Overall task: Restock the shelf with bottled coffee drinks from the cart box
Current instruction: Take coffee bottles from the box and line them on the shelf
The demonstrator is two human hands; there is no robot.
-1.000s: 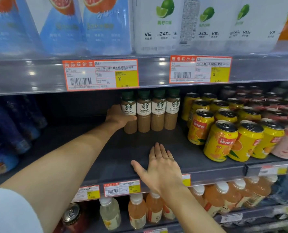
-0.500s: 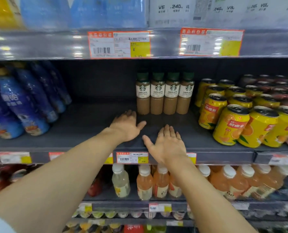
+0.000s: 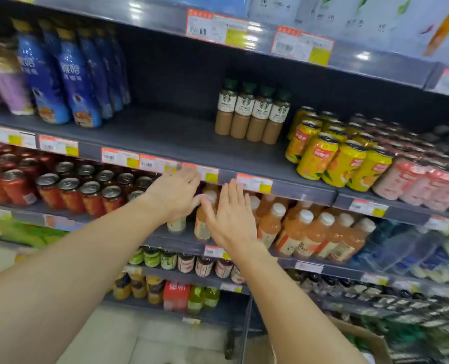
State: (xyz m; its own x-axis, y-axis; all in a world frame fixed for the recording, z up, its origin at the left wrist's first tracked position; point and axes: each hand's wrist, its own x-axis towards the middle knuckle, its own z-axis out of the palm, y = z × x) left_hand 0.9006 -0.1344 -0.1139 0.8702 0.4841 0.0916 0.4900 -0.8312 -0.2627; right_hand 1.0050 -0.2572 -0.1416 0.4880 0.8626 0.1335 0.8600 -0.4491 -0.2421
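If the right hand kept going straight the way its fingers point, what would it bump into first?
Probably the price tag on the front edge of the shelf: the right hand is open, its fingertips pointing up just below it. Depth is unclear, so it might pass in front.

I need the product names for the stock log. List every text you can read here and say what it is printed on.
"CAFFE LATTE", with the Starbucks siren logo: coffee bottles.
"VE": white cartons on the top shelf.
Chinese characters on the blue bottles and yellow cans: too blurred.
Price tags: barcodes visible, print too small.
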